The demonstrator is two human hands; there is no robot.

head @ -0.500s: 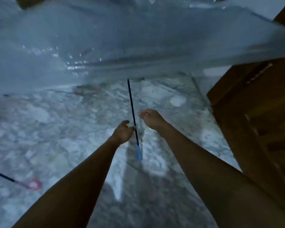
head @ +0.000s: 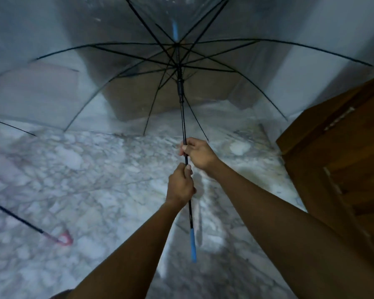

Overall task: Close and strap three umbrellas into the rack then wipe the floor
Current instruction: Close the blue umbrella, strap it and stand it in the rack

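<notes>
A marbled pale floor (head: 78,169) meets a wooden door (head: 343,169) at right. The clear umbrella (head: 138,67) is open, its black shaft (head: 183,126) running away, blue handle (head: 193,244) nearest. Left hand (head: 180,184) and right hand (head: 198,154) clench the shaft. Another umbrella's seemingly pink handle (head: 65,238) lies left

Two umbrellas, two hands, one wooden cabinet

One open clear umbrella (head: 138,61) with a blue handle is left of the wooden cabinet (head: 343,169), with two hands, left (head: 180,186) and right (head: 198,155), on its pole. One more umbrella (head: 30,226) with a pink handle lies further left.
</notes>
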